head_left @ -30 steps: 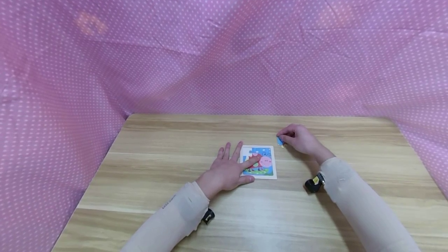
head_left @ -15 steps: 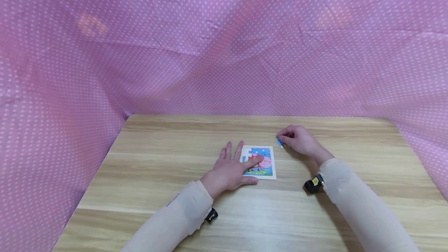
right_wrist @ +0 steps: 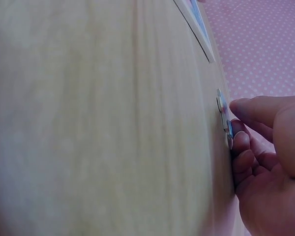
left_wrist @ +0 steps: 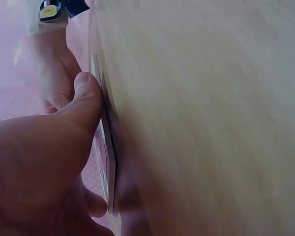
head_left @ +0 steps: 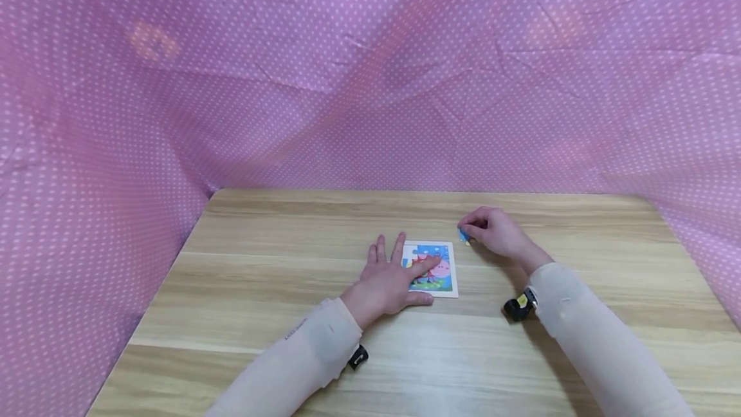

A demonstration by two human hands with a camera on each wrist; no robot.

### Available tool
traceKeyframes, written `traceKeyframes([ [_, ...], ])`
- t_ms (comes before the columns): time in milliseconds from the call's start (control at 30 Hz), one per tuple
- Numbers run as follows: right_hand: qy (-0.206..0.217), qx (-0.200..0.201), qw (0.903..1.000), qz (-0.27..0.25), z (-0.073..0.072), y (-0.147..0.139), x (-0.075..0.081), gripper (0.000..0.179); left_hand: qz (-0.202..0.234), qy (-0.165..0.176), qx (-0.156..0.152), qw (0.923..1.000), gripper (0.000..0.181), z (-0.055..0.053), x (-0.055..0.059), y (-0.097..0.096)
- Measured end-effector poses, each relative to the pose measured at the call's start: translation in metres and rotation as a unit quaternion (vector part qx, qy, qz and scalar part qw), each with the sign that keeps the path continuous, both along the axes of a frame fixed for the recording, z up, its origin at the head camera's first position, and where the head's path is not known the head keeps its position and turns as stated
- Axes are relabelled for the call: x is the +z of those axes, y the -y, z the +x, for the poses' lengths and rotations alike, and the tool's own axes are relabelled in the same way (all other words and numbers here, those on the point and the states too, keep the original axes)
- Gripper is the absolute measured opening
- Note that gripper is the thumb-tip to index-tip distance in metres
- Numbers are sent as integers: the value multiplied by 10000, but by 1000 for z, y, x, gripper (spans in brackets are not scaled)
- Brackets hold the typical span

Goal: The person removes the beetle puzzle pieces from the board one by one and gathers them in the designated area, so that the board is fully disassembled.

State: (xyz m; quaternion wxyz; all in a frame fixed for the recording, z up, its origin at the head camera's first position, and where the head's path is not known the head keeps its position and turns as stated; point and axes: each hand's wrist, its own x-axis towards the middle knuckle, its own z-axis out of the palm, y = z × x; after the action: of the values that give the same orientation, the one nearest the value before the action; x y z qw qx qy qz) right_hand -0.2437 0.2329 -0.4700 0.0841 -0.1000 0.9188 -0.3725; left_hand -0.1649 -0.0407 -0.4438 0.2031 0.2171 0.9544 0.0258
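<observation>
A square jigsaw puzzle with a white border and a cartoon pig in red lies flat on the table. Its upper left corner shows a white gap among the blue pieces. My left hand rests across its left side, fingers spread and index finger lying over the picture. In the left wrist view the thumb lies along the board's near edge. Off the puzzle's upper right corner, my right hand pinches a small blue puzzle piece between thumb and index finger, low at the tabletop; the other fingers curl underneath.
The wooden table reaches back to a pink polka-dot cloth that hangs behind and at both sides. Dark wrist cameras sit under the left cuff and the right cuff.
My left hand has slid slightly to the right over the puzzle, uncovering less of its left side. The right hand stays at the blue piece, which has shifted only slightly.
</observation>
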Motion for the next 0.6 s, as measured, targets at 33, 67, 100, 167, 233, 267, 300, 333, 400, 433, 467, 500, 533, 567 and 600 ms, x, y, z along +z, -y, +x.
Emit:
traceKeyframes([
  [33,8,-10,10000,7,0,0,0,21,-27,-6,10,10000,78,0,0,-1],
  [67,18,-17,10000,8,0,0,0,21,-52,-16,21,10000,78,0,-1,-2],
  [100,12,-23,10000,11,0,1,0,21,-70,-21,34,10000,78,0,-1,-2],
  [167,9,-14,10000,-4,1,1,0,21,-97,-51,51,9999,78,1,-2,-3],
  [233,11,-5,10000,-31,1,0,1,22,-102,-69,69,9999,77,1,-2,-4],
  [267,9,7,10000,-54,1,0,1,22,-110,-77,72,9999,77,1,-3,-4],
  [300,1,11,10000,-69,2,1,2,22,-107,-80,72,9999,77,0,-3,-4],
  [333,-23,22,10000,-74,3,1,2,22,-93,-77,74,9999,77,0,-3,-4],
  [400,-100,64,9999,-79,4,3,3,21,-65,-61,60,9999,76,1,-4,-4],
  [433,-150,100,9998,-93,5,4,4,21,-55,-58,48,10000,76,1,-4,-4],
  [467,-209,152,9996,-106,5,6,5,21,-48,-58,41,10000,76,1,-4,-3],
  [500,-251,193,9994,-120,6,8,6,21,-40,-63,33,10000,76,1,-4,-3],
  [533,-288,250,9992,-153,7,11,8,21,-35,-68,24,10000,76,0,-4,-3],
  [567,-318,301,9989,-192,7,13,9,20,-36,-78,10,10000,76,0,-4,-3],
  [600,-378,383,9983,-207,8,16,10,20,-32,-89,0,10000,76,0,-4,-2],
])
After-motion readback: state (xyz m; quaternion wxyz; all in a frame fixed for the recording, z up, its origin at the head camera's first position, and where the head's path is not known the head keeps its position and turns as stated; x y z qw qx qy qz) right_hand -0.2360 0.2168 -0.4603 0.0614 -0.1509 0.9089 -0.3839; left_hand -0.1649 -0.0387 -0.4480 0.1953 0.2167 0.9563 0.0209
